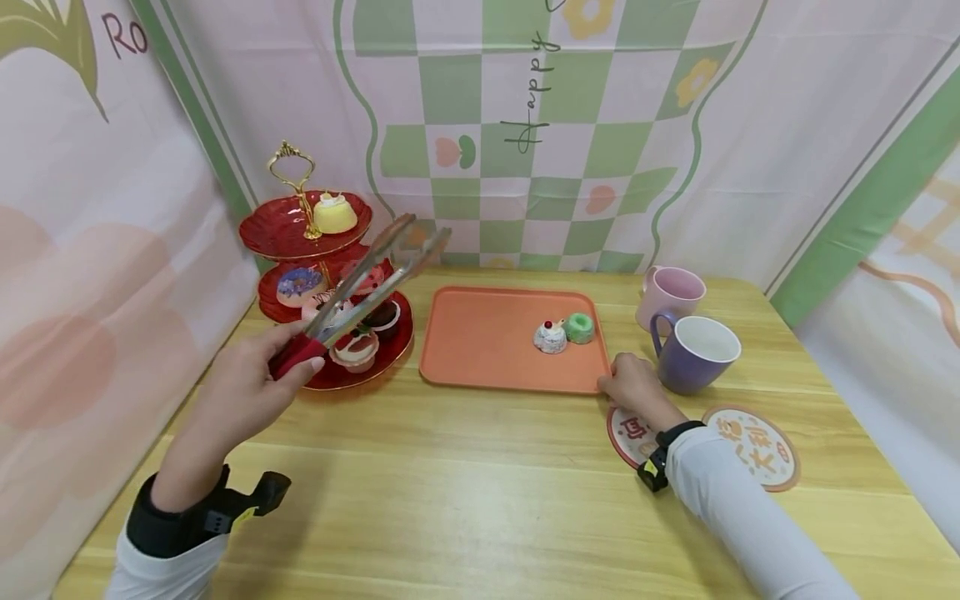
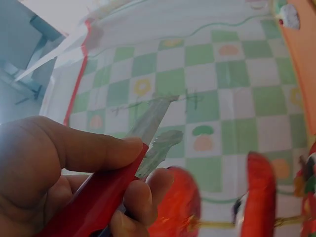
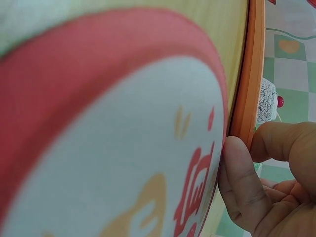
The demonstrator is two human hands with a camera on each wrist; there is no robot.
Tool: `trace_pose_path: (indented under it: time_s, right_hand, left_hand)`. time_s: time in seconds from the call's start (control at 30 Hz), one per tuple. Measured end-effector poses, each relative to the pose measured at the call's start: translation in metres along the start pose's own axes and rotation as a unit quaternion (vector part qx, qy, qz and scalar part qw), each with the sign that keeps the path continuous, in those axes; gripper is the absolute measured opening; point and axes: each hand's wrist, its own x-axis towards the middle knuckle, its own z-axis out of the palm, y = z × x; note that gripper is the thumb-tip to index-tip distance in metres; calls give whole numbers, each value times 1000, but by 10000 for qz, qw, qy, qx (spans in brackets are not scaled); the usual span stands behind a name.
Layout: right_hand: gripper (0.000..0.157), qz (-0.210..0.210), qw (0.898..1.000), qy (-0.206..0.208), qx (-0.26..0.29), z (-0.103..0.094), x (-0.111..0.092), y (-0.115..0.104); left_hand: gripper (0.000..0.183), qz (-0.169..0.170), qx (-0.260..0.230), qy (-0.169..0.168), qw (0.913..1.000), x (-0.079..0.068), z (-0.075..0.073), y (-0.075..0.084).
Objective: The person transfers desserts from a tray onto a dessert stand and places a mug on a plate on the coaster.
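Note:
My left hand [image 1: 251, 379] grips metal tongs [image 1: 382, 287] by their red handle [image 2: 101, 192], and the tongs' ends point up and away, apart from each other. Behind them stands a red tiered stand [image 1: 251, 233] with a yellow pudding [image 1: 334, 214] on its upper plate. Lower down are a purple donut [image 1: 298, 286] and several small cakes, partly covered by the tongs. With thumb and finger, my right hand [image 1: 633, 383] pinches the near right corner of an orange tray [image 1: 480, 337]. A white cake with a red berry [image 1: 551, 337] and a green ring cake [image 1: 580, 327] sit on the tray.
Right of the tray stand a pink mug [image 1: 671, 292] and a purple mug [image 1: 693, 354], close to my right hand. A red-rimmed coaster [image 1: 626, 433] lies under my right wrist, with another round coaster [image 1: 753, 446] beside it. A printed cloth [image 1: 547, 200] hangs behind the table.

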Motion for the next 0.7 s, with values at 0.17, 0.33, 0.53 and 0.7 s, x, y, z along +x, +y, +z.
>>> trace_pose_path:
  time_s: [0.17, 0.33, 0.53, 0.7]
  right_hand:
    - [25, 12, 10000, 14, -11, -1, 0, -1]
    - [26, -37, 10000, 22, -23, -2, 0, 0]
    - [26, -36, 10000, -36, -6, -4, -1, -1]
    - [24, -46, 10000, -5, -10, -2, -1, -2]
  left_hand:
    - [39, -252, -119, -517, 9983, 5, 15, 1]
    - [43, -337, -310, -885, 9950, 11, 30, 1]
    - [42, -220, -472, -1195, 9915, 17, 50, -1]
    - [37, -72, -664, -1479, 9867, 21, 68, -3]
